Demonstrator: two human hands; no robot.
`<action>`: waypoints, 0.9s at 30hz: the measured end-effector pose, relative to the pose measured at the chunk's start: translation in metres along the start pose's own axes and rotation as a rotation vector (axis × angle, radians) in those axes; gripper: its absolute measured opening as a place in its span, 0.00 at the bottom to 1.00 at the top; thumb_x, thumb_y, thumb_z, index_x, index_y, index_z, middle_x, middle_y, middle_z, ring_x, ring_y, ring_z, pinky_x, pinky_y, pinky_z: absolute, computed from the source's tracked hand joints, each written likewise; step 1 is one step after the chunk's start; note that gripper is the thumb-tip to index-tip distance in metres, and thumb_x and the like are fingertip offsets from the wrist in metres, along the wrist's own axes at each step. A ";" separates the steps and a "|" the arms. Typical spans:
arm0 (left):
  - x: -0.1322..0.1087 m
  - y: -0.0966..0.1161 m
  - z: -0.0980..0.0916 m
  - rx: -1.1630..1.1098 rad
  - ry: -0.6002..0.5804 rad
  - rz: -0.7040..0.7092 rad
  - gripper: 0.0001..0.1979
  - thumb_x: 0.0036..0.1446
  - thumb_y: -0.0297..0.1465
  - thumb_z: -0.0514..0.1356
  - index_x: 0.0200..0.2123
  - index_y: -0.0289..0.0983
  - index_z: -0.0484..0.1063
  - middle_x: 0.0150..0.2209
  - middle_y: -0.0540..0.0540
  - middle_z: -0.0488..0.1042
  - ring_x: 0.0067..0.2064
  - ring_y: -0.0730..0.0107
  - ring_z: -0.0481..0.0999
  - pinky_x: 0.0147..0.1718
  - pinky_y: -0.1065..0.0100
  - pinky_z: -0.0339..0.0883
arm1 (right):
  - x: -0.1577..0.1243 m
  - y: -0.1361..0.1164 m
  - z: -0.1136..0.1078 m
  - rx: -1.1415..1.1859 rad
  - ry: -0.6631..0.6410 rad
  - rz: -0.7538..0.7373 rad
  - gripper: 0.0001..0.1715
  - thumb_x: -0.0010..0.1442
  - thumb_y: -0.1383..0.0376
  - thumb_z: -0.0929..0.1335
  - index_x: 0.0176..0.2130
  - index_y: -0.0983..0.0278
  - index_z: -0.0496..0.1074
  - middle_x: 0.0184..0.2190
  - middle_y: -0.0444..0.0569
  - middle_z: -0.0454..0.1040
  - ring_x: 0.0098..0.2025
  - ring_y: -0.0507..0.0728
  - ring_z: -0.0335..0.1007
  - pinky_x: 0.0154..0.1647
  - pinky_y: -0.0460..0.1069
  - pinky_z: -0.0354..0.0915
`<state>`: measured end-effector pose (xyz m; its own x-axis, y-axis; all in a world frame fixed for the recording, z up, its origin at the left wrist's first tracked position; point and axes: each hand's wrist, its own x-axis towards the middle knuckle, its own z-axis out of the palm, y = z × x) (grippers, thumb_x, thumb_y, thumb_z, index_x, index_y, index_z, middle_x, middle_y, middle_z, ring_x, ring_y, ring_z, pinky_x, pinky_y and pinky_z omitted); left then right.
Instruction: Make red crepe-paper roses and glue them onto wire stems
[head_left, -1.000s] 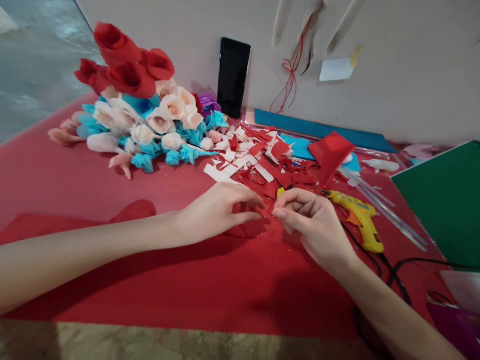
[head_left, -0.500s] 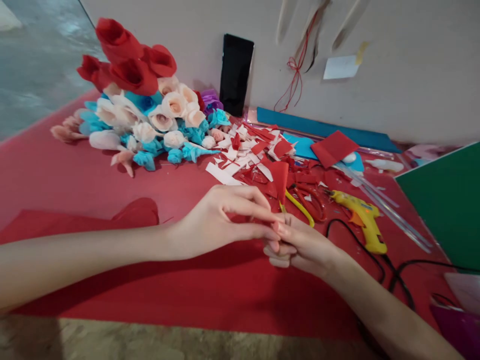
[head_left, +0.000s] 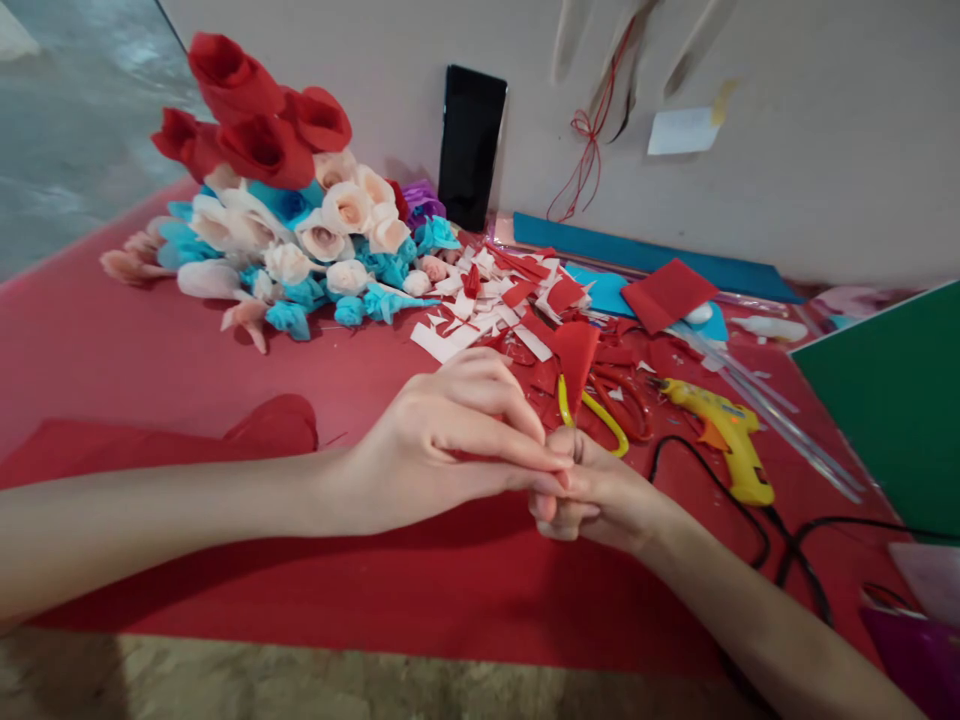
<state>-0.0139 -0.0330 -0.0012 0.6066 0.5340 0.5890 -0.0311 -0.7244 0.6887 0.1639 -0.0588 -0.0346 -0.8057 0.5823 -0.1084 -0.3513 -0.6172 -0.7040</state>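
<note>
A folded piece of red crepe paper [head_left: 577,352] stands on a thin wire-like stem, tilted slightly right, just above my fingertips. My right hand [head_left: 604,492] is closed round the lower stem, its fingers curled under. From the left, my left hand [head_left: 454,438] reaches across, with thumb and fingertips pinched together against the right thumb, where the stem enters the grip. The stem's lower end is hidden in the fingers. Just behind the paper lie yellow-handled pliers [head_left: 609,425] and red-handled scissors or pliers [head_left: 634,405], partly covered.
A yellow glue gun [head_left: 724,435] with a black cord lies right of my hands. Behind are red and white paper scraps [head_left: 487,300]. Paper flowers [head_left: 300,225] are heaped at back left, beside a leaning phone [head_left: 471,145]. Red crepe paper [head_left: 150,440] lies under my left forearm.
The red paper has shifted right and now leans right, showing more of its stem. My left fingers have moved slightly along the right thumb and curled more.
</note>
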 end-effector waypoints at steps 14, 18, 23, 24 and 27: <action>0.004 -0.007 -0.003 -0.108 0.010 -0.530 0.12 0.60 0.32 0.51 0.25 0.35 0.61 0.22 0.55 0.63 0.24 0.81 0.62 0.24 0.79 0.58 | -0.005 -0.012 0.007 -0.308 0.329 -0.218 0.05 0.46 0.63 0.73 0.25 0.63 0.75 0.13 0.38 0.61 0.15 0.43 0.48 0.14 0.42 0.44; 0.004 -0.023 0.001 -0.126 -0.141 -0.585 0.19 0.61 0.34 0.50 0.18 0.34 0.59 0.17 0.55 0.58 0.20 0.81 0.58 0.21 0.78 0.55 | -0.008 -0.018 0.015 -0.496 0.498 -0.259 0.07 0.46 0.72 0.73 0.27 0.61 0.77 0.14 0.39 0.64 0.17 0.43 0.49 0.16 0.41 0.44; 0.003 -0.028 0.004 -0.096 -0.043 -0.567 0.04 0.56 0.29 0.56 0.35 0.36 0.66 0.33 0.52 0.70 0.34 0.78 0.69 0.34 0.78 0.63 | -0.006 -0.017 0.021 -0.802 0.692 -0.313 0.02 0.45 0.69 0.72 0.25 0.63 0.77 0.17 0.43 0.70 0.18 0.45 0.54 0.17 0.42 0.50; 0.003 -0.027 0.004 -0.086 -0.037 -0.562 0.03 0.56 0.28 0.56 0.35 0.36 0.66 0.34 0.52 0.70 0.35 0.78 0.69 0.35 0.77 0.63 | -0.006 -0.017 0.020 -0.834 0.713 -0.321 0.01 0.45 0.68 0.72 0.25 0.63 0.77 0.16 0.43 0.69 0.17 0.45 0.53 0.16 0.42 0.50; 0.002 -0.025 0.003 -0.080 -0.055 -0.535 0.03 0.56 0.26 0.54 0.34 0.36 0.67 0.34 0.51 0.70 0.36 0.78 0.70 0.36 0.77 0.64 | -0.007 -0.017 0.020 -0.924 0.785 -0.373 0.03 0.44 0.66 0.73 0.23 0.63 0.76 0.13 0.42 0.66 0.16 0.45 0.51 0.14 0.42 0.50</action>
<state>-0.0094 -0.0156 -0.0183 0.5946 0.7941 0.1258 0.2347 -0.3211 0.9175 0.1664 -0.0631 -0.0078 -0.1200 0.9920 0.0389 0.2220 0.0650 -0.9729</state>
